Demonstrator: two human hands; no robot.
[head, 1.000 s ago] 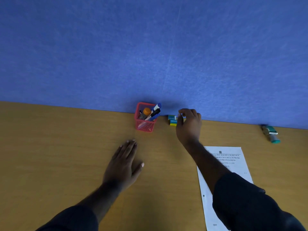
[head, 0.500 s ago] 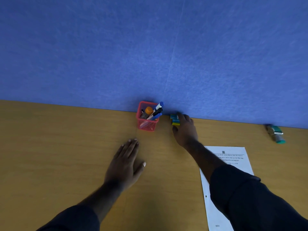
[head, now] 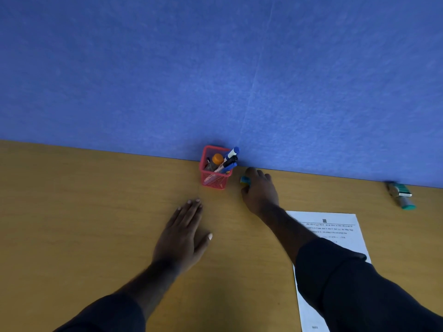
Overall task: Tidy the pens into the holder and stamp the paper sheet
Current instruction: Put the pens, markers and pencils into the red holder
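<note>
Landmark: the red mesh holder [head: 214, 172], sitting against the blue felt wall [head: 215, 68] on a wood-grain desk [head: 72, 212].

Pens: looks like they're all in the holder, caps poking out the top at a lean, plus something with an orange cap [head: 217, 158]. So that half seems done to me.

Right hand [head: 260, 191]: just right of the holder, fingers curled over a small blue-yellow block [head: 245, 180]. It's gripping that, though most of the block is hidden so can't say what it is.

Left hand [head: 183, 236]: in front of the holder, flat on the desk, fingers straight, holding nothing.

Paper [head: 335, 232]: white printed sheet, right of and nearer than the holder, partly under the right sleeve. No stamp mark that I can see.

Stamper [head: 400, 195]: teal and grey, lying on its side far right of the holder by the wall.

What could go wrong: the hand is really close to the holder, and light mesh with top-heavy leaning pens could tip if knuckles bump it. The sleeve dragging over the paper could also skew or crease it, since smooth paper slides easily on that slick desk.
</note>
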